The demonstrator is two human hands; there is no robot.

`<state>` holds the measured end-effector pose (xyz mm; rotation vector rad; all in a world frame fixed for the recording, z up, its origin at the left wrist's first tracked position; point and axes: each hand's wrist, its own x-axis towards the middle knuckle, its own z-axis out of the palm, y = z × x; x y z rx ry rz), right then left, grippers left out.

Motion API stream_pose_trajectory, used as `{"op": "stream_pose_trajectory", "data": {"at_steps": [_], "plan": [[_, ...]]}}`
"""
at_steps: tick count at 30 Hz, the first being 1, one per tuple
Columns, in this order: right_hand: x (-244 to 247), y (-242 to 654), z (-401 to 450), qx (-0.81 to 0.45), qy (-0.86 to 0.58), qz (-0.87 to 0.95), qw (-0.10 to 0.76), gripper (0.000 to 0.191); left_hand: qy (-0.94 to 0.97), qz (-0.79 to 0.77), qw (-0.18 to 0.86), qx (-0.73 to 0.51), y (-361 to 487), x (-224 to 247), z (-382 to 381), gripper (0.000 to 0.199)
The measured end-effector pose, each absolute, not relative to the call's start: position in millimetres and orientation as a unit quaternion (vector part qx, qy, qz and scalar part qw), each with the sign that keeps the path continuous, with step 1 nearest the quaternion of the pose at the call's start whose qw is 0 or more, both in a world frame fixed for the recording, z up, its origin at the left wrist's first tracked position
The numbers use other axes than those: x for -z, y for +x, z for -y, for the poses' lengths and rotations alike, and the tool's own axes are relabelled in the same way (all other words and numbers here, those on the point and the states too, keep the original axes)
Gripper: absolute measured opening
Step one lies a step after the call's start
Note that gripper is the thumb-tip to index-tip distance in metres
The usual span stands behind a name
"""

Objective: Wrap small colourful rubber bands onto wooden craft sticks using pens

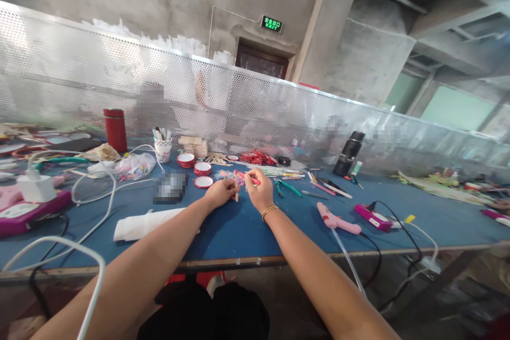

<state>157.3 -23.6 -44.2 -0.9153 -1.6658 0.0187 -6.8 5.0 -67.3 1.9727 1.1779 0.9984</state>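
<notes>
My left hand [222,193] pinches a flat wooden stick [236,186], held upright above the blue table [239,234]. Just to its right, my right hand [260,186] is closed around a red pen-like tool [253,179], whose tip points toward the top of the stick. A small pile of colorful pieces [225,175] lies behind the hands. Round red-and-white pieces [203,183] sit to the left of the left hand. Green-handled pliers [290,188] rest to the right of the right hand.
A pink glue gun [337,220] and purple power strip [373,217] lie right. A white roll [143,224], phone-like object [170,187], pen cup [162,147], red bottle [115,130] and white cables are left. A black bottle [349,153] stands near the perforated divider [247,101].
</notes>
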Motion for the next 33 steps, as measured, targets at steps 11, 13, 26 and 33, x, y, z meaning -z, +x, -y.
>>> {"op": "stream_pose_trajectory", "data": {"at_steps": [11, 13, 26, 33], "plan": [[44.8, 157.7, 22.5, -0.009, -0.390, 0.715, 0.580, 0.017, 0.748, -0.456, 0.304, -0.376, -6.7, 66.0, -3.3, 0.021], [44.7, 157.6, 22.3, -0.006, -0.387, 0.719, 0.577, 0.017, 0.746, -0.458, 0.304, -0.375, -6.4, 65.1, -2.4, 0.023], [44.5, 157.8, 21.9, -0.003, -0.394, 0.715, 0.577, 0.018, 0.746, -0.463, 0.300, -0.373, -6.6, 64.4, -2.0, 0.023], [44.8, 157.5, 21.4, -0.003, -0.391, 0.717, 0.578, 0.019, 0.745, -0.456, 0.308, -0.376, -6.6, 66.6, -3.5, 0.025]]}}
